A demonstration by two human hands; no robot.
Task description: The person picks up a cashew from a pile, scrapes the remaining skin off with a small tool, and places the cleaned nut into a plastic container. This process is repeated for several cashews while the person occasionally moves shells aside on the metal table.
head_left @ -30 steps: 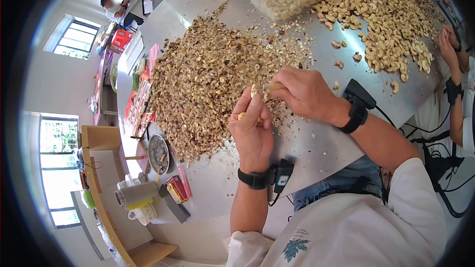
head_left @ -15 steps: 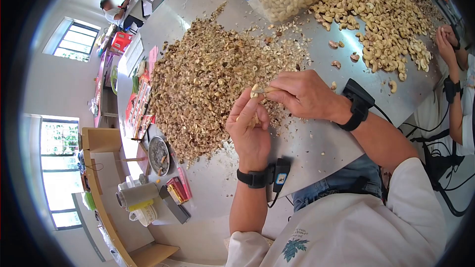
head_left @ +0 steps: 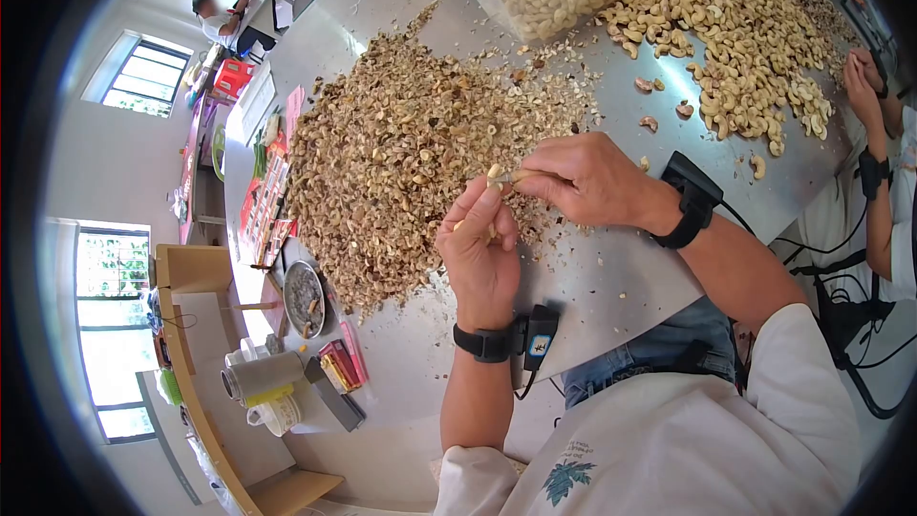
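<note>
The left hand (head_left: 480, 253) pinches a nut (head_left: 494, 172) near the scrap pile (head_left: 382, 162); the right hand (head_left: 594, 182) is closed round a thin tool (head_left: 522, 175) that meets it. The nut is probably light, firm but brittle — best held gently by its sides, clear of the tool.

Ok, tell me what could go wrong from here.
The small tan-handled tool in the right hand might slip into the left hand, which grips close to its tip. The pale cashew nut pinched there could drop into the mottled brown heap of fragments and be hard to spot.
</note>
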